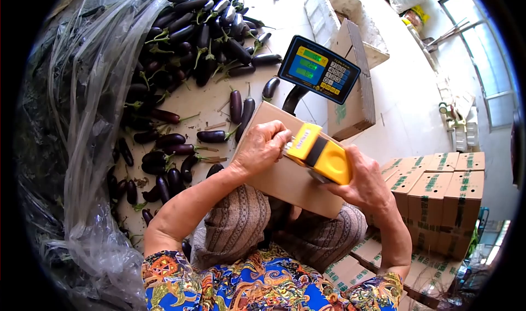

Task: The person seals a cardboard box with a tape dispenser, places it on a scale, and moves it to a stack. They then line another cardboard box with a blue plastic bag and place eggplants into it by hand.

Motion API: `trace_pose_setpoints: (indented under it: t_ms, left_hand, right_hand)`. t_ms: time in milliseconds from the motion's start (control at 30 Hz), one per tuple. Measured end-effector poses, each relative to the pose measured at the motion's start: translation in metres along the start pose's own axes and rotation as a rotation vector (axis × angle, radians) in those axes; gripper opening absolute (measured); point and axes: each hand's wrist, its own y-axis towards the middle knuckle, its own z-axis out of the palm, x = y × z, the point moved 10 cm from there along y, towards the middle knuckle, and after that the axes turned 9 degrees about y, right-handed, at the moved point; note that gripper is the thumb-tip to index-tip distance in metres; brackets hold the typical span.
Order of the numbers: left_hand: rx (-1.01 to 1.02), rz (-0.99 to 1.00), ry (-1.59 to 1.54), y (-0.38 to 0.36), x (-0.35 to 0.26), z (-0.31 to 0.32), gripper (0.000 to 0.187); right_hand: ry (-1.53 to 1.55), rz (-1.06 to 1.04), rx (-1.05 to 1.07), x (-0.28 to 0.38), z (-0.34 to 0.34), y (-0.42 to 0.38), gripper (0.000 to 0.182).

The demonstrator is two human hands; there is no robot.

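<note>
A plain brown cardboard box (279, 187) lies in front of me, between my knees and the scale's display (319, 69). My right hand (368, 182) is wrapped round a yellow tape dispenser (335, 164) with a black band and a pale label, held over the box top. Close to the dispenser's front end, my left hand (263, 149) has its fingers curled in a pinch above the box. Whatever lies between those fingertips is too small to make out. The box's underside and its support are hidden.
A large heap of eggplants (203, 37) spreads at the left, with loose ones nearer me. Crumpled clear plastic sheeting (90, 163) borders them. Printed cartons (433, 196) are stacked at the right. Flattened cardboard (353, 92) and a white foam crate (323, 15) stand behind the display.
</note>
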Motion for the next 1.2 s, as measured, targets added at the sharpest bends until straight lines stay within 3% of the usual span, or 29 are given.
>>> trace_pose_setpoints:
  t_ms: [267, 333, 400, 533, 667, 833, 933, 1067, 1133, 1200]
  left_hand:
    - [-0.076, -0.078, -0.103, -0.001, 0.007, -0.005, 0.024]
    - [-0.082, -0.096, -0.136, 0.0, 0.008, -0.004, 0.023]
    - [-0.119, -0.124, -0.375, 0.0, 0.013, -0.007, 0.018]
    - [-0.145, -0.166, -0.522, -0.001, 0.024, -0.012, 0.018]
    - [-0.161, -0.16, -0.602, -0.001, 0.022, -0.013, 0.017]
    - [-0.166, -0.137, -0.715, -0.004, 0.017, -0.016, 0.017]
    - [-0.228, -0.054, -0.777, -0.013, 0.017, -0.053, 0.015]
    - [-0.335, -0.046, -0.513, -0.033, 0.005, -0.101, 0.015]
    - [-0.44, -0.043, -0.479, -0.036, 0.017, -0.133, 0.016]
    - [-0.414, -0.039, -0.42, -0.035, 0.04, -0.161, 0.017]
  right_hand:
    - [-0.016, 0.199, -0.277, -0.102, -0.051, -0.122, 0.07]
    - [0.027, 0.139, -0.338, -0.1, -0.05, -0.13, 0.069]
    - [0.14, 0.019, -0.363, -0.075, -0.05, -0.118, 0.068]
    - [0.439, 0.007, -0.428, -0.053, -0.045, -0.082, 0.067]
    - [0.305, -0.164, -0.327, -0.037, -0.022, -0.032, 0.065]
    - [0.261, -0.181, -0.252, -0.036, -0.008, -0.016, 0.061]
    - [0.193, -0.196, -0.24, -0.03, -0.006, -0.014, 0.063]
    - [0.103, -0.217, -0.199, -0.006, -0.004, -0.007, 0.063]
    - [0.005, -0.282, -0.185, 0.01, -0.002, 0.001, 0.062]
    - [-0.012, -0.25, -0.178, 0.016, 0.001, 0.006, 0.058]
